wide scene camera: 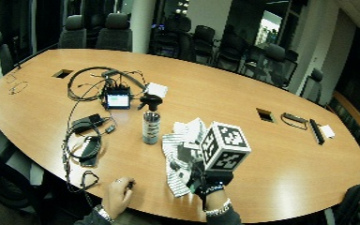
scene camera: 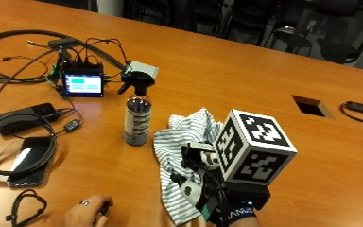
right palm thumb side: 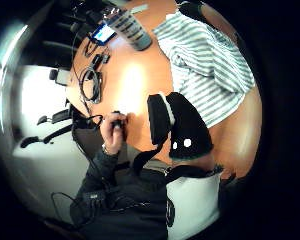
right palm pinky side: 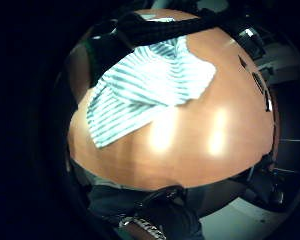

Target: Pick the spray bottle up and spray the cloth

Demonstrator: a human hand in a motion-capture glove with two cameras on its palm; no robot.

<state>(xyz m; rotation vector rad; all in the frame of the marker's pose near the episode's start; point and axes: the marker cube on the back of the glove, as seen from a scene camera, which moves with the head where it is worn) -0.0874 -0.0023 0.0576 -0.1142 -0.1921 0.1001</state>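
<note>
The black-gloved right hand [scene camera: 222, 198] hovers above the crumpled white-and-grey striped cloth [scene camera: 178, 156]; the marker hides its fingers, so its grip cannot be told. The clear black-triggered spray bottle [scene camera: 137, 116] stands upright just beside the cloth.

A long orange-brown wooden desk [scene camera: 244, 80] carries everything. A spray bottle [scene camera: 137, 118] stands upright on it, black trigger head on top. Just beside the bottle lies a crumpled striped cloth [scene camera: 178, 156]. Behind the bottle sits a small lit screen [scene camera: 84, 84] amid black cables [scene camera: 18, 42]. Well away from the bottle on the screen's side lie a black adapter [scene camera: 27, 113] and a phone [scene camera: 29, 163]. A bare hand [scene camera: 84, 215] rests on the desk edge nearest the bottle's base.
</note>
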